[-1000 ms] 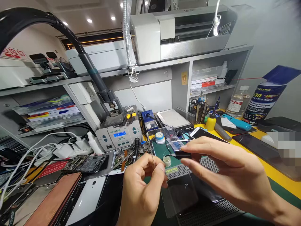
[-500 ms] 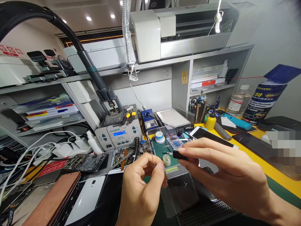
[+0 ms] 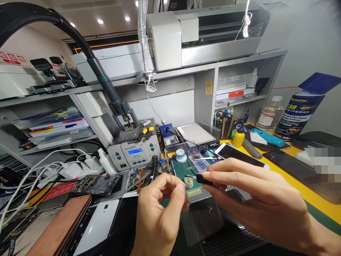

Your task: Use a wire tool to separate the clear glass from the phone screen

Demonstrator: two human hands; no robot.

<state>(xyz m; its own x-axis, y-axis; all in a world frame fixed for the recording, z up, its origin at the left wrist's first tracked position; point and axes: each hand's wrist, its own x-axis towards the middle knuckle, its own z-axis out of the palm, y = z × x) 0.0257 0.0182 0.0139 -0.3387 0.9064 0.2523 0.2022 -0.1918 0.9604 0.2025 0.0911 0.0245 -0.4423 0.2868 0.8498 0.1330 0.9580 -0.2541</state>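
My left hand (image 3: 162, 213) pinches the left edge of a thin clear plastic piece, which looks like a phone case (image 3: 190, 231), between thumb and fingers. The case stands tilted in front of me, and the bench shows through it. My right hand (image 3: 255, 202) grips the black handle of a small brush (image 3: 204, 179) between thumb and fingertips. The brush tip points left, close to the clear case; I cannot tell whether it touches. Beyond the brush a small glass jar (image 3: 189, 182) appears on the green mat. A round white tub with a blue lid (image 3: 180, 155) stands farther back.
A soldering station (image 3: 134, 151) stands at the back left, with phone boards (image 3: 96, 186) and phones (image 3: 98, 225) in front. On the right are a yellow bottle (image 3: 238, 138), a white phone (image 3: 234, 154), a clear bottle (image 3: 269, 115) and a spray can (image 3: 301, 113).
The brush in my right hand has dipped slightly and shifted a little right. My left hand has moved slightly left, still pinching the clear case.
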